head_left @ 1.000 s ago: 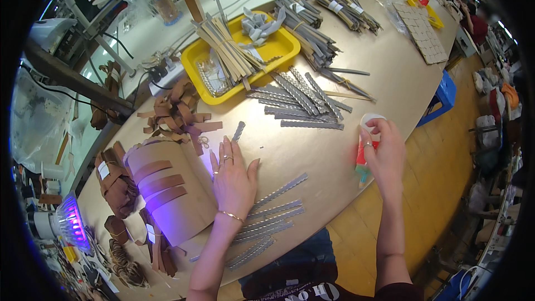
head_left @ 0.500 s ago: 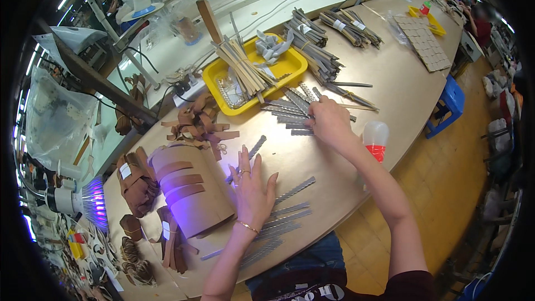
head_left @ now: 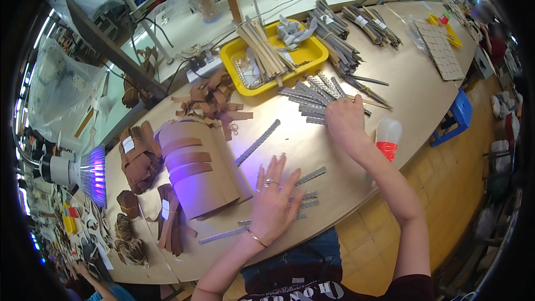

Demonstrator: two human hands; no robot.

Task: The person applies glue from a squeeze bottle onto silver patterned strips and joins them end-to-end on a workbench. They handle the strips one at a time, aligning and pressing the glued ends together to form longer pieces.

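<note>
table (head_left: 312, 145): smooth matt wood | strips (head_left: 312, 100): grey matt | tray (head_left: 234, 58): glossy yellow plastic

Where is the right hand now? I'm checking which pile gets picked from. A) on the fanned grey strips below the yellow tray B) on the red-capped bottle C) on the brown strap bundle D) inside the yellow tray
A: the right hand rests on the fanned grey strips just below the yellow tray, apart from the bottle.
</note>
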